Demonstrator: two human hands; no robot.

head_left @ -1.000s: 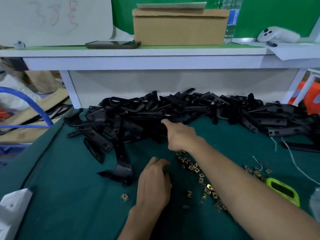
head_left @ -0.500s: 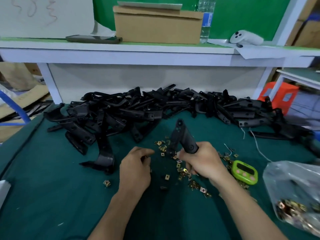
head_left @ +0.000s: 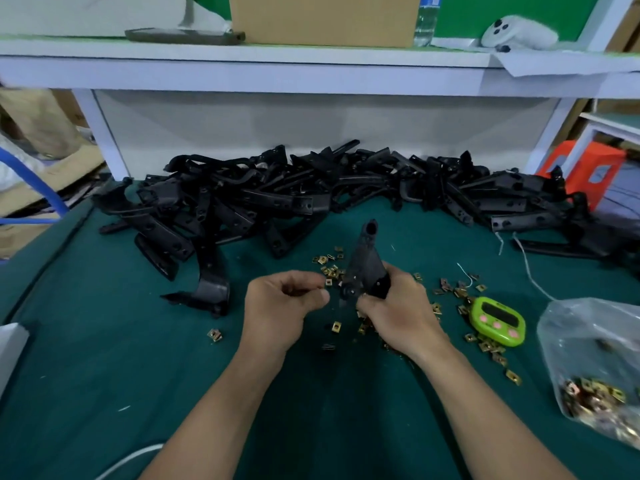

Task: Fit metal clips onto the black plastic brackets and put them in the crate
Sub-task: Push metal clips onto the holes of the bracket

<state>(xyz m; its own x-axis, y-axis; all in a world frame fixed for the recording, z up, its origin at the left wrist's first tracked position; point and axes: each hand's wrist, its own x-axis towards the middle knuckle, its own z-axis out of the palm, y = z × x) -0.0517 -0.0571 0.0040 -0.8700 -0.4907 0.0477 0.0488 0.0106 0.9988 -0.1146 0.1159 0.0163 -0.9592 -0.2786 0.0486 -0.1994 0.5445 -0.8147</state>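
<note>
Right hand [head_left: 398,317] closed around one black bracket [head_left: 366,263], held upright above the green worktop [head_left: 104,375]. Left hand [head_left: 280,306] just beside it, fingers curled; whether it pinches a clip, cannot tell. Loose metal clips [head_left: 453,291] scattered under and right of both hands. Bracket pile [head_left: 311,195] lies beyond them.

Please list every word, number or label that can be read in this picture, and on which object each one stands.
No text can be read.
Water bottle on the shelf: its label has print, too blurred to read.
Green timer: the screen is dark, no digits visible.
Cardboard box: no print visible.
Orange stool: no print visible.
</note>
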